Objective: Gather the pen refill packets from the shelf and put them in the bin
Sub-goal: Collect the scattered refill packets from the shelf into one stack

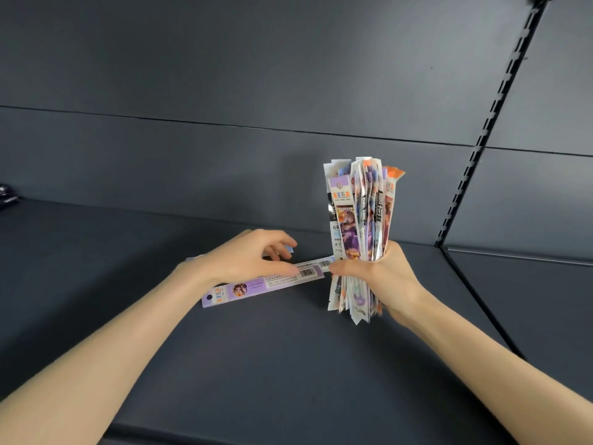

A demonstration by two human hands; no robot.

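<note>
My right hand (382, 277) is clenched around a thick upright bundle of pen refill packets (359, 213), long narrow sleeves printed in purple, white and orange. On the dark grey shelf (272, 348) a few more flat purple packets (256, 285) lie in a line, pointing toward the bundle. My left hand (253, 256) rests on top of them with fingers curled down over the far edge and thumb on the near side. One packet end shows beyond the fingertips. No bin is in view.
The shelf's dark back panel (224, 162) rises right behind the packets. A slotted upright post (475, 155) runs diagonally at the right, with a neighbouring shelf bay (529, 300) beyond it. A small dark object (8, 195) sits at the far left edge.
</note>
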